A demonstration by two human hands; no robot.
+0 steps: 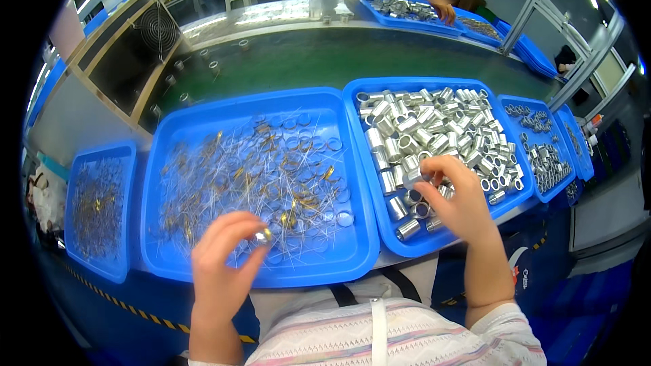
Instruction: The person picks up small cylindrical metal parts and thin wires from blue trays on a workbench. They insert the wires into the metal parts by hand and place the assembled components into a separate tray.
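Note:
My left hand (220,261) is over the front of a blue tray (264,274) of thin-wired parts with round clear discs and gold-coloured pieces. Thumb and fingers pinch a small shiny round part (263,236), silver with a gold tint. To the right, my right hand (461,200) reaches over a second blue tray (427,247) heaped with short silver metal sleeves (434,118). Its thumb and forefinger close on a metal sleeve (415,177) at the left side of the heap, partly hidden by the fingertips.
A narrow blue tray (129,224) of wired parts stands at the far left, another blue tray (542,193) of small metal parts at the right. Beyond runs a green belt (285,68) carrying several small ringed parts. A co-worker's hand (442,10) reaches into a far tray.

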